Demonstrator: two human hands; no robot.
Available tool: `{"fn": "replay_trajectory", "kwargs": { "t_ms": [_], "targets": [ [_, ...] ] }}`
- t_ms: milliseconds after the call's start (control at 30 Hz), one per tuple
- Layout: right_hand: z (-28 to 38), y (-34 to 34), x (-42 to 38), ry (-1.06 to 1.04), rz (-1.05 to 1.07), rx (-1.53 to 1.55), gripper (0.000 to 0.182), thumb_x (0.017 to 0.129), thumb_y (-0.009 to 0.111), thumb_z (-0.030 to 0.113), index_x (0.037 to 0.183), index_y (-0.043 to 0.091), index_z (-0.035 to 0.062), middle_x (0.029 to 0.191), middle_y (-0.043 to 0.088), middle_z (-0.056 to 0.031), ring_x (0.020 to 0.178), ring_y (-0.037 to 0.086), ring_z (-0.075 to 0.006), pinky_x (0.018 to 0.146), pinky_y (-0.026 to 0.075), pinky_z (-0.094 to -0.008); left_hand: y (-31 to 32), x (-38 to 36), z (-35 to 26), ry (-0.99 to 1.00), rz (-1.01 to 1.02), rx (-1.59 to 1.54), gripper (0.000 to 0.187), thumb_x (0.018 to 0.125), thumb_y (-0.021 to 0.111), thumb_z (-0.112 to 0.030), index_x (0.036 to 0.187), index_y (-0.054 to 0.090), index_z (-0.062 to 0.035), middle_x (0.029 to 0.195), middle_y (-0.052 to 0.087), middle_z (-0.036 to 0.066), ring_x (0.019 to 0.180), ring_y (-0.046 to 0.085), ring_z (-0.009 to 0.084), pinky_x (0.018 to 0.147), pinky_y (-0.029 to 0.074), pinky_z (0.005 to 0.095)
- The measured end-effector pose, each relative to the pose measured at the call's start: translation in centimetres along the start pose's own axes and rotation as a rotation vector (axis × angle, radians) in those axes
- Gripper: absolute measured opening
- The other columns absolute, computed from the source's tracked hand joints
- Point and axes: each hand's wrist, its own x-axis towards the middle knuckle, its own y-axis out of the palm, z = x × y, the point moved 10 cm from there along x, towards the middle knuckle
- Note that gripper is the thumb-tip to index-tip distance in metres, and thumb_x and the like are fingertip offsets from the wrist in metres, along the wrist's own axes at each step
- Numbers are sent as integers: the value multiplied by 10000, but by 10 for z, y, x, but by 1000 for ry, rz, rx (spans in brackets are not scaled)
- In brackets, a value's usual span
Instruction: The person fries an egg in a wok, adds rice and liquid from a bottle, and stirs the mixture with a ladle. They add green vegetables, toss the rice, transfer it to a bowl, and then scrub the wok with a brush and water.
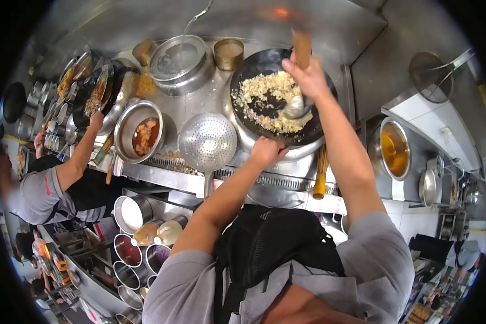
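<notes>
Head view: right fingers [291, 63] around ladle [302, 48], left fingers [278, 147] at wok [255, 66].

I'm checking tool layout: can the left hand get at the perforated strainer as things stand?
Probably yes: the perforated strainer lies beside the left hand, nothing visible between them, though that hand must first leave the wok.

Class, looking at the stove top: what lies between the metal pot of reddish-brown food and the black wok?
In the head view, a round perforated strainer lies between the metal pot and the black wok.
</notes>
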Motion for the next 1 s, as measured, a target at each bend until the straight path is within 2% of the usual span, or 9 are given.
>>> {"fn": "replay_trajectory", "kwargs": {
  "t_ms": [200, 233, 267, 367, 533, 700, 800, 867, 1000],
  "targets": [
    [5, 2, -42, -255, -60, 200, 277, 872, 669, 231, 701, 549, 50, 653, 529, -5, 631, 479, -123, 584, 386, -291, -1, 0, -1, 6, 1, -3, 299, 822, 654, -391, 704, 663, -117, 621, 636, 114, 636, 632, 313, 707, 489, 418],
    [-40, 19, -44, -130, -41, 293, 302, 886, 656, 249, 705, 540, 38, 642, 519, -9, 631, 484, -125, 596, 399, -304, -1, 0, -1, 5, 23, 0, 295, 819, 659, -382, 699, 657, -113, 620, 635, 112, 635, 631, 314, 700, 489, 418],
    [-36, 16, -40, -144, -29, -46, 304, 889, 656, 282, 769, 588, 11, 661, 562, -33, 652, 519, -126, 615, 428, -316, 2, 0, -1, 9, 32, -2, 295, 819, 659, -382, 699, 657, -113, 620, 635, 112, 635, 631, 314, 700, 489, 418],
    [14, -11, -51, 165, -98, 3, 368, 861, 695, 357, 900, 653, -6, 722, 633, -77, 677, 580, -140, 630, 465, -318, 2, -1, -5, 72, -29, -2, 286, 815, 664, -366, 700, 649, -105, 630, 638, 111, 638, 632, 316, 681, 486, 422],
    [-60, -18, -73, -63, -276, 609, 277, 930, 611, 128, 717, 444, 71, 579, 408, 24, 495, 367, -76, 463, 307, -254, -5, -2, -7, -1, -47, -81, 294, 820, 663, -362, 723, 649, -85, 664, 642, 105, 700, 627, 323, 724, 460, 436],
    [-19, -89, -58, 46, -432, 460, 274, 926, 615, 139, 723, 442, 75, 581, 395, 32, 482, 373, -79, 448, 316, -244, -9, -6, -10, 70, -136, -112, 251, 805, 693, -320, 757, 655, -77, 757, 654, 109, 758, 622, 315, 736, 450, 429],
    [-39, -76, -70, 30, -385, 445, 270, 907, 638, 139, 725, 448, 79, 586, 410, 34, 486, 382, -76, 446, 325, -242, -11, -7, -15, 58, -200, -89, 238, 803, 696, -309, 753, 656, -80, 741, 620, 93, 768, 597, 308, 746, 447, 425],
    [-89, -43, -47, 13, -34, 551, 261, 894, 668, 171, 725, 508, 54, 613, 469, 38, 543, 452, -65, 485, 365, -268, -13, -8, -17, 49, -229, -59, 228, 800, 701, -300, 753, 657, -81, 750, 599, 89, 779, 582, 306, 753, 445, 424],
    [-38, -106, -21, -52, -210, 610, 235, 911, 646, 162, 738, 532, 51, 600, 482, 24, 514, 428, -61, 463, 340, -242, -11, -13, -23, 5, -294, 7, 199, 778, 709, -276, 750, 648, -89, 795, 561, 85, 836, 553, 307, 799, 434, 429]
  ]
}}
